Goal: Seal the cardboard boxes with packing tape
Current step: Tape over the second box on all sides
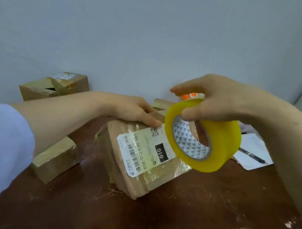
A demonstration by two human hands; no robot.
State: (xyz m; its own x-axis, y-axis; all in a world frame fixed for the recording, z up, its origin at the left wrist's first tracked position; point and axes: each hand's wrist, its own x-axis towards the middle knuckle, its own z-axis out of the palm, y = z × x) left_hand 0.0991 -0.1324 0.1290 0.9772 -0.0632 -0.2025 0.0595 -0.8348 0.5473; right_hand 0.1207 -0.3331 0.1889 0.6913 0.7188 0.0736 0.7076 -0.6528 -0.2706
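Yellow packing-tape roll hangs from our right hand, fingers hooked through its core, just above the labelled brown cardboard box our left hand grips by its far edge. Next, we judge: free the tape end, press it down.

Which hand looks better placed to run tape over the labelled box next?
Likely the right hand: it already grips the yellow tape roll, right by the labelled box. The left hand holds the box's far edge, apparently steadying it.
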